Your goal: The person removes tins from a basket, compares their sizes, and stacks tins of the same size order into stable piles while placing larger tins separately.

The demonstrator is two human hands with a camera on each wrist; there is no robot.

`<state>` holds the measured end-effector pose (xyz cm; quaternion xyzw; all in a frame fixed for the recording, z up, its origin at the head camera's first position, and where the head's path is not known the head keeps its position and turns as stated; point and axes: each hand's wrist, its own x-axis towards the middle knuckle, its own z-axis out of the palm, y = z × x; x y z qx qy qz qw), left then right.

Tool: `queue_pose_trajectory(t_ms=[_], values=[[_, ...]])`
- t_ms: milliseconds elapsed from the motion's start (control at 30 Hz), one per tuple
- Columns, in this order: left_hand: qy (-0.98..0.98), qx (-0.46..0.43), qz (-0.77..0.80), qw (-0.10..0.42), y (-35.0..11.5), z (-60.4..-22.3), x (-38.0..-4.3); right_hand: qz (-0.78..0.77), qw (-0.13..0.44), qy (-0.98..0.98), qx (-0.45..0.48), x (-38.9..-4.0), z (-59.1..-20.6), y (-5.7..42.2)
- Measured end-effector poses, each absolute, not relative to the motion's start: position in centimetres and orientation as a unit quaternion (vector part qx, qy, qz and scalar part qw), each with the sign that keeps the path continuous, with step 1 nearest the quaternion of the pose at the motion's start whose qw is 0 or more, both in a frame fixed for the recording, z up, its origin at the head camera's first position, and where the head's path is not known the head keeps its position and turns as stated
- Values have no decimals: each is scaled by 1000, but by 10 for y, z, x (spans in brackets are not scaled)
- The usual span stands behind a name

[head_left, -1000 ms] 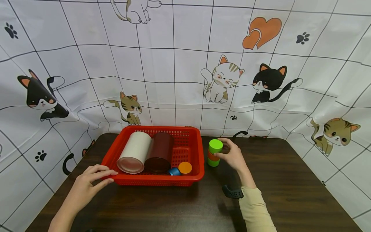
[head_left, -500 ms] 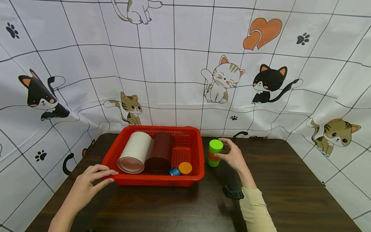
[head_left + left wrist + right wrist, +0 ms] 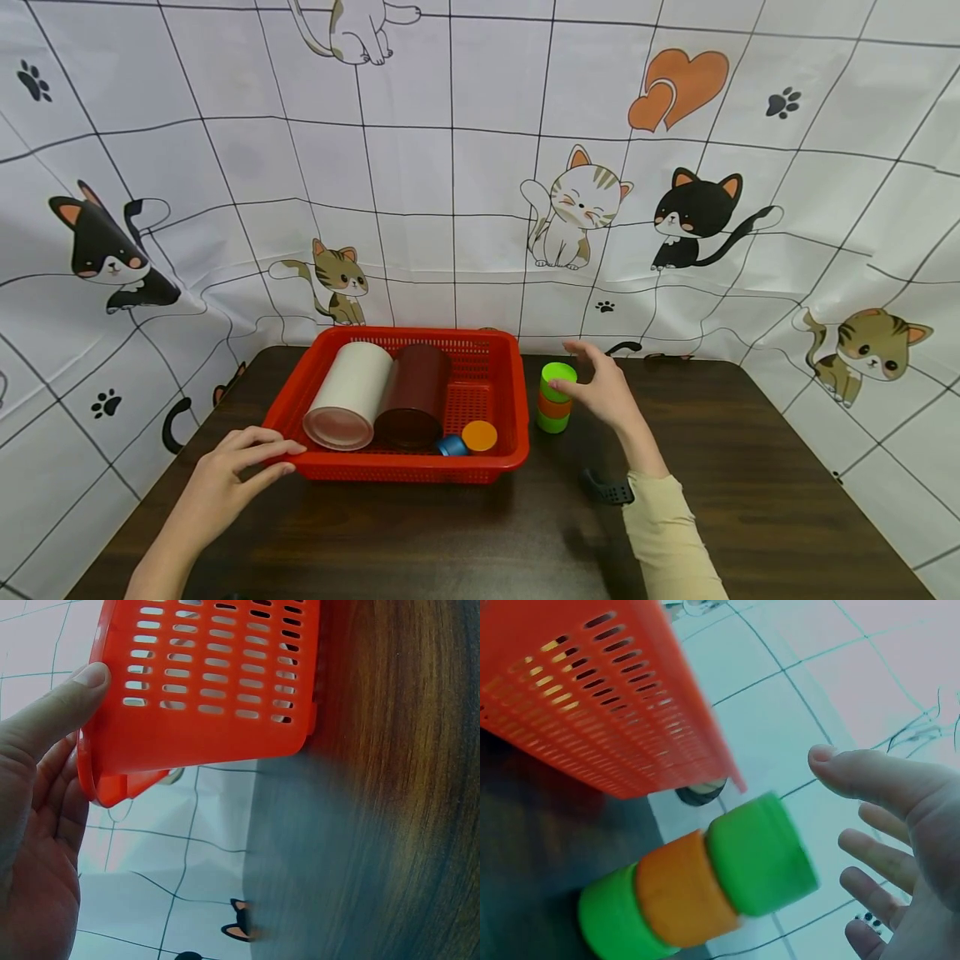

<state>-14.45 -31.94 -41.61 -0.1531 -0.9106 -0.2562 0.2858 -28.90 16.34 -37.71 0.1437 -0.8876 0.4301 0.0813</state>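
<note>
A stack of three round pieces (image 3: 554, 408), green, orange and green, stands upright on the table just right of a red plastic basket (image 3: 405, 468). Beside it my right hand (image 3: 609, 392) is spread. The right wrist view shows a gap between those fingers and the top green piece (image 3: 761, 855). At the basket's front left corner, my left hand (image 3: 225, 475) pinches the rim, thumb (image 3: 91, 675) on the outer side and fingers behind. In the basket lie a white cylinder (image 3: 348, 392), a dark brown cylinder (image 3: 414, 396), a blue piece (image 3: 452, 445) and an orange round piece (image 3: 479, 435).
The dark wooden table (image 3: 420, 542) meets a white gridded sheet (image 3: 480, 192) with printed cats, hung along the back and sides. A black band (image 3: 609, 492) is at my right wrist, below a yellow sleeve (image 3: 671, 533).
My right hand has let go of the stack and moved slightly right, its fingers spreading. The stack stays standing in its place. My left hand and the basket have not moved.
</note>
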Motion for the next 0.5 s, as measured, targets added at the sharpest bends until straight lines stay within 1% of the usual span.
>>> queue_pose_trajectory(t_ms=[167, 500], values=[[-911, -154, -254, 285, -319, -416, -144, 411, 88, -892, 166, -294, -360, 156], [-908, -162, -255, 292, -320, -417, -145, 398, 72, -891, 207, -305, -335, 137]])
